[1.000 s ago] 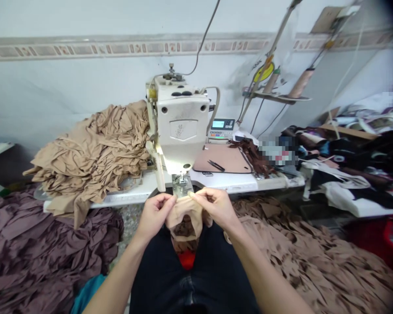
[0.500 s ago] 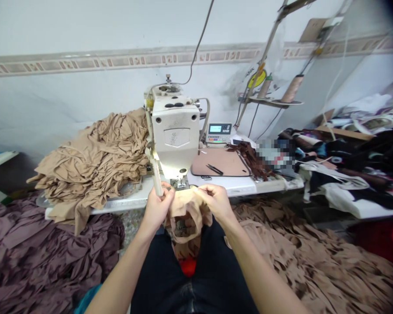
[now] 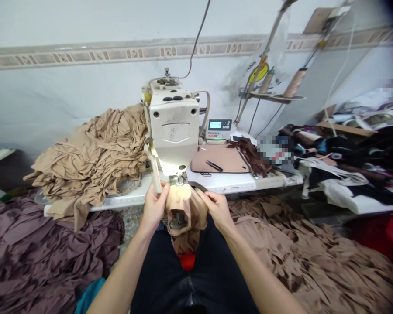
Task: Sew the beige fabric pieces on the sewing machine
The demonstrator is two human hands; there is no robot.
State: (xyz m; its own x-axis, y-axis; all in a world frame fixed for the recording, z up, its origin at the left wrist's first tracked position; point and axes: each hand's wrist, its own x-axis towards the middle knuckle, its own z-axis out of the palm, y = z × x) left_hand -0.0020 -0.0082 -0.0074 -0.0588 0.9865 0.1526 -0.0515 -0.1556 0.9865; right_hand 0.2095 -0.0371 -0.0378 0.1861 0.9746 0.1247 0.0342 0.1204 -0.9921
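A tan fabric garment [image 3: 196, 213] hangs around the free arm of the white sewing machine [image 3: 175, 126], its upper edge lit under the needle and presser foot [image 3: 179, 179]. My left hand [image 3: 155, 205] pinches the cloth at the left side, close to the machine's pale upright guard [image 3: 156, 176]. On the right, my right hand [image 3: 218, 207] grips the garment's edge between thumb and fingers. Below the cloth, a small red patch [image 3: 187, 261] shows between the dark-trousered legs.
Tan garments [image 3: 98, 148] are heaped left of the machine, purple ones [image 3: 46, 253] below. More tan fabric [image 3: 301, 248] lies at lower right. Snips [image 3: 214, 165] rest on a pink pad [image 3: 199, 159], near a control panel [image 3: 219, 130]. Thread cones [image 3: 295, 83] stand at upper right.
The garment's top edge has come under the presser foot, and the cloth has turned and bunched toward the right. Both hands have shifted slightly, the right one lower on the cloth.
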